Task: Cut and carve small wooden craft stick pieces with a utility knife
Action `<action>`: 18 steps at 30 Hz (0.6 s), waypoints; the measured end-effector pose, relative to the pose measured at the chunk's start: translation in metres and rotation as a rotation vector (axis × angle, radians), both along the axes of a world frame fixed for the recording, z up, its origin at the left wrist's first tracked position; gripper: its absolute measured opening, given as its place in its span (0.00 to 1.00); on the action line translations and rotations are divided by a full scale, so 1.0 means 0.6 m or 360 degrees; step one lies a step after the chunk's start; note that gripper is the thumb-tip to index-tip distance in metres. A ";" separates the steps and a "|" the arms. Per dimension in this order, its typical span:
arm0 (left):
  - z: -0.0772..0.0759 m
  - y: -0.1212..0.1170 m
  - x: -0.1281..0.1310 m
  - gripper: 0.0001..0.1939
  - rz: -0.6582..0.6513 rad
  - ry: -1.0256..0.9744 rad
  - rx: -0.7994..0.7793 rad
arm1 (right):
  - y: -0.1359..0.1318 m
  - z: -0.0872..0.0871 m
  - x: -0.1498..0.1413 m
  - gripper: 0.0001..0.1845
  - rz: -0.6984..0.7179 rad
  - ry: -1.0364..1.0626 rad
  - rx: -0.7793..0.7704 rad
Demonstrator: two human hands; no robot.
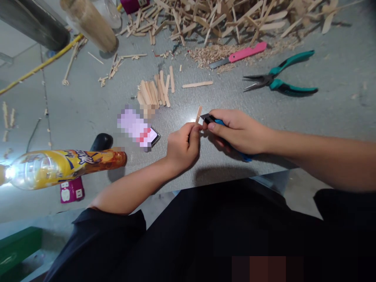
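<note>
Near the table's front edge, my left hand (184, 145) is closed on a short wooden craft stick (199, 114), which points up and away from the thumb. My right hand (239, 131) grips a blue and black utility knife (217, 120). Its blade is out and meets, or nearly meets, the stick's side; I cannot tell which. Beyond my hands lie a row of craft sticks (152, 92) and a single craft stick (197, 84). A phone (152, 137) with a lit screen, partly blurred, rests left of my left hand.
Long-nose pliers (273, 80) with teal handles lie at right. A pink-handled knife (246, 53) rests on wood shavings (202, 56), before a large heap of craft sticks (235, 19). A bottle (73, 164) with a yellow label stands at left, and a yellow cord (38, 67) crosses behind it.
</note>
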State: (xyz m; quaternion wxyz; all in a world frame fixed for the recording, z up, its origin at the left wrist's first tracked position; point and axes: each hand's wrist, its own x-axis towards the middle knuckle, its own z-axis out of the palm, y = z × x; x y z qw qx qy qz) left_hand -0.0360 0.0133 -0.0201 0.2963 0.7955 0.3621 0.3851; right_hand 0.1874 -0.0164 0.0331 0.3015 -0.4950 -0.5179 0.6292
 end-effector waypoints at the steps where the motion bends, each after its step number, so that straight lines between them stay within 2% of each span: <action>1: 0.000 0.000 0.000 0.18 0.0002 0.0007 0.0014 | 0.000 0.000 0.001 0.14 0.0000 0.0013 -0.0012; 4: 0.000 0.001 0.001 0.19 0.0002 0.0035 0.0038 | 0.001 -0.001 0.003 0.13 0.0021 0.0020 -0.0035; 10: -0.007 0.005 0.001 0.20 -0.0013 0.0159 0.0161 | -0.004 -0.004 0.001 0.18 0.0013 -0.0099 0.0003; 13: -0.010 0.007 0.002 0.20 -0.0020 0.0201 0.0245 | -0.006 -0.004 -0.006 0.18 -0.0043 -0.0135 -0.0053; 18: -0.013 0.009 0.004 0.21 -0.0050 0.0280 0.0201 | -0.004 -0.007 -0.012 0.18 -0.0044 -0.0041 -0.0228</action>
